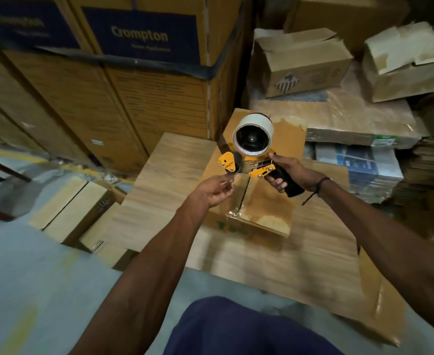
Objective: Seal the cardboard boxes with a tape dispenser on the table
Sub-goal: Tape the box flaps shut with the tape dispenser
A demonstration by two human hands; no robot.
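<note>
Left hand [217, 189]: fingers curled, pinching at the tape end by the front roller; the clear film is hard to make out. Tape dispenser [253, 152]: raised above the cardboard box [267, 208] on the table [174, 162]; likely light, rigid, best held by its handle. Right hand [286, 171]: wrapped round the black handle, hiding most of it.

Yellow tape dispenser [255, 160] with white roll, held above taped brown cardboard box [264, 201] on table [174, 175].
</note>
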